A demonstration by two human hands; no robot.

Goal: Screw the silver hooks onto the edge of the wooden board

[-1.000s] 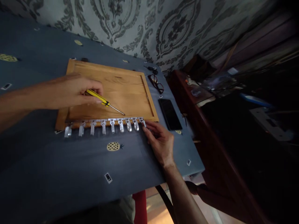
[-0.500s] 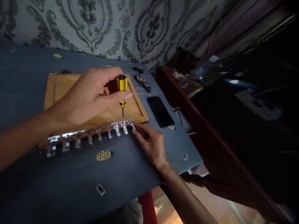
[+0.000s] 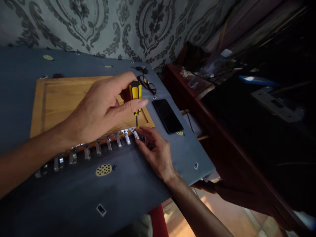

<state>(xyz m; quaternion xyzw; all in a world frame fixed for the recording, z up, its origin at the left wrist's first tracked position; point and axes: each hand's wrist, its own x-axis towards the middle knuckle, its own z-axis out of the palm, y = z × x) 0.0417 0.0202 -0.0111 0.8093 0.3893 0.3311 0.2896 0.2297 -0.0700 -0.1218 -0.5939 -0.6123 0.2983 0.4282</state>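
My left hand (image 3: 103, 107) grips a yellow and black screwdriver (image 3: 135, 92), held upright with its shaft pointing down. The tip is at the right end of a silver hook rail (image 3: 118, 134), close to the last hook; whether it sits in a screw I cannot make out. The rail, with several metal hooks, runs along the near edge of a framed wooden board (image 3: 66, 95) lying flat. My right hand (image 3: 158, 153) has its thumb and index finger around the rail's end hook. My left wrist and forearm cover part of the board and rail.
A blue cloth with pineapple prints (image 3: 74, 197) covers the table. Right of the board lie a black phone (image 3: 168, 116), glasses (image 3: 147, 84) and keys (image 3: 143, 69). Farther right stands dark red furniture (image 3: 207, 115) with a clear plastic bottle (image 3: 209, 69) and cables.
The screwdriver has moved right and slightly down, to the end hook. My right thumb and fingers have shifted a little left around that hook. The view has turned slightly.
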